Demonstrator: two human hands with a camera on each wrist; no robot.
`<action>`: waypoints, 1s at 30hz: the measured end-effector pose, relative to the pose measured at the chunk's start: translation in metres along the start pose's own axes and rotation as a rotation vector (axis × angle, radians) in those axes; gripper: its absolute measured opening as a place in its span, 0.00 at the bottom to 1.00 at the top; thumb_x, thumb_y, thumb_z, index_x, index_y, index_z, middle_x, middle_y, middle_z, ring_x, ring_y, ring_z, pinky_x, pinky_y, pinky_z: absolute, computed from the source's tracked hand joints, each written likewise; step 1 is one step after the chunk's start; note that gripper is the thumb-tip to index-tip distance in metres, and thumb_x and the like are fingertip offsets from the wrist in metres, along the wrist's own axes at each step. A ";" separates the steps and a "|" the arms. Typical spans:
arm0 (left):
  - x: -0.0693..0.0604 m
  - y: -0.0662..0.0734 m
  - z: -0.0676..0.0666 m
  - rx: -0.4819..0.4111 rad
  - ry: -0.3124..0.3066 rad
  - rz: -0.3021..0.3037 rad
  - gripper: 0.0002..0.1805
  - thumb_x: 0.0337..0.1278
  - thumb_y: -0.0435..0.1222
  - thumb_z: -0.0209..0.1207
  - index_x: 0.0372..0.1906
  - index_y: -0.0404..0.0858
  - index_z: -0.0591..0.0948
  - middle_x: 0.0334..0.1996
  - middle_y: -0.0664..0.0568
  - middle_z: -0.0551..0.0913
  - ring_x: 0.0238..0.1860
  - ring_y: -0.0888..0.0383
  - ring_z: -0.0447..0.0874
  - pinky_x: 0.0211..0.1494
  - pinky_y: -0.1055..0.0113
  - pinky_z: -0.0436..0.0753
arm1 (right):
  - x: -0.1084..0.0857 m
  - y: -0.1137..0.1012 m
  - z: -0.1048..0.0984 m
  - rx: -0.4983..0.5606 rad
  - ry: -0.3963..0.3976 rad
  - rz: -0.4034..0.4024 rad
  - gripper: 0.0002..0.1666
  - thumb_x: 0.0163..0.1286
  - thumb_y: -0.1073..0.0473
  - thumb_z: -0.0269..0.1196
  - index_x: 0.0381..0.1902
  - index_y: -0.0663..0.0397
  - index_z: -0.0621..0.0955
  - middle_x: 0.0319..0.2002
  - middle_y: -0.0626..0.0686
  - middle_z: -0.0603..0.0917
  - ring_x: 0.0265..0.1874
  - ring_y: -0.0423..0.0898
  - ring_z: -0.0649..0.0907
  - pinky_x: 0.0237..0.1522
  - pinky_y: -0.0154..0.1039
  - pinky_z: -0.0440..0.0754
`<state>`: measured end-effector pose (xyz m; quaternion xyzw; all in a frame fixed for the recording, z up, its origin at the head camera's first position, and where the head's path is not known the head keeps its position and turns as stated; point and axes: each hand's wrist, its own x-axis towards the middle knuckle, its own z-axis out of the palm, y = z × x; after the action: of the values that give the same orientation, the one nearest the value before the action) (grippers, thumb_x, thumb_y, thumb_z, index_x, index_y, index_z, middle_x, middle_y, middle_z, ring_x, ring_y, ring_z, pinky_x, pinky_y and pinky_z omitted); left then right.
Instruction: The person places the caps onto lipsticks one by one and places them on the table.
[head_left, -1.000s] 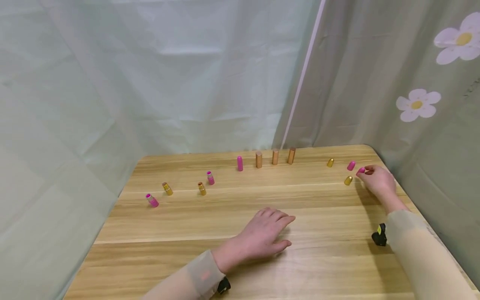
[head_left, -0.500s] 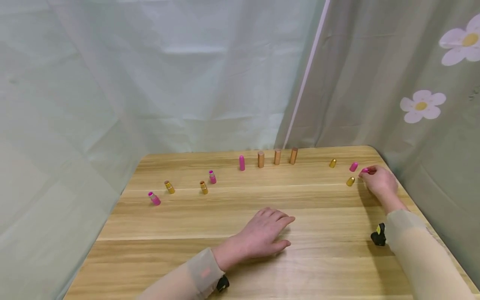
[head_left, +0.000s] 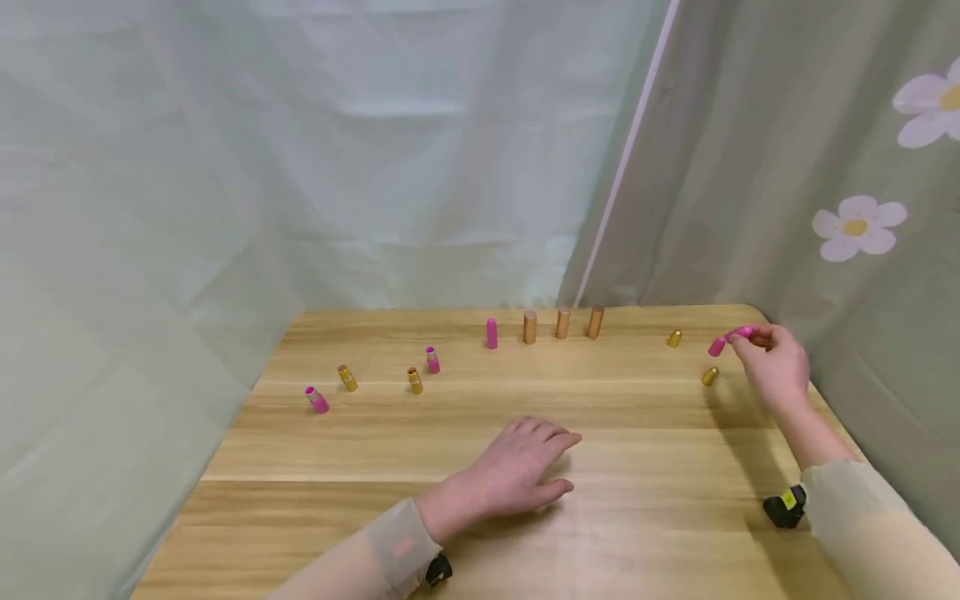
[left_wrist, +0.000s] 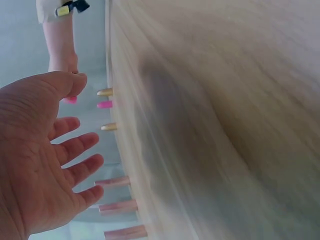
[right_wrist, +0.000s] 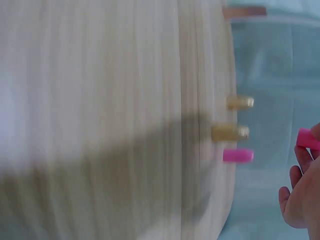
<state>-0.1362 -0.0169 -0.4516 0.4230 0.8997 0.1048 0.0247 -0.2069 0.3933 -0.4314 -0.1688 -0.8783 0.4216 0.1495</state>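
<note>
At the right of the table my right hand [head_left: 774, 367] pinches a pink bullet-shaped lipstick cap [head_left: 742, 332] between thumb and fingers, raised off the wood. In the right wrist view the held cap [right_wrist: 307, 139] is partly covered by the fingers. Just left of the hand stand another pink cap [head_left: 717, 346] and two gold caps, one nearer [head_left: 710, 376] and one farther back [head_left: 674, 337]. My left hand [head_left: 512, 471] hovers near the table's middle, fingers spread and holding nothing. Its bare palm [left_wrist: 35, 160] shows in the left wrist view.
Uncapped lipstick tubes stand on the left: two pink [head_left: 317, 400] [head_left: 432, 360] and two gold [head_left: 347, 377] [head_left: 415, 381]. Along the back are a pink closed lipstick [head_left: 491, 333] and three copper tubes [head_left: 562, 323]. Curtains [head_left: 420, 167] border the wooden table [head_left: 637, 467].
My right hand has lifted the pink cap up off the table and drawn slightly to the right. The left hand stays almost still, while the head view has shifted a little.
</note>
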 end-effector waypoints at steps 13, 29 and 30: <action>-0.015 -0.027 -0.008 -0.030 0.123 -0.100 0.34 0.70 0.53 0.61 0.74 0.44 0.70 0.67 0.54 0.75 0.68 0.53 0.70 0.74 0.54 0.65 | -0.057 -0.030 0.048 0.388 -0.181 -0.114 0.24 0.76 0.47 0.63 0.54 0.64 0.81 0.43 0.35 0.85 0.48 0.29 0.79 0.54 0.19 0.70; -0.037 -0.055 -0.015 -0.136 0.195 -0.223 0.36 0.68 0.52 0.62 0.75 0.43 0.69 0.67 0.51 0.75 0.69 0.50 0.70 0.74 0.50 0.65 | -0.101 -0.066 0.098 1.075 -0.471 0.449 0.18 0.81 0.58 0.56 0.32 0.40 0.87 0.36 0.41 0.88 0.42 0.38 0.83 0.63 0.39 0.73; -0.039 -0.057 -0.016 -0.138 0.202 -0.225 0.35 0.69 0.52 0.62 0.75 0.43 0.69 0.68 0.51 0.75 0.69 0.50 0.70 0.74 0.51 0.66 | -0.102 -0.066 0.100 1.075 -0.471 0.451 0.17 0.81 0.58 0.56 0.32 0.40 0.87 0.36 0.41 0.88 0.42 0.38 0.83 0.63 0.39 0.74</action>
<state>-0.1559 -0.0849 -0.4492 0.3040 0.9300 0.2050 -0.0253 -0.1671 0.2423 -0.4512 -0.1538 -0.4958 0.8513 -0.0768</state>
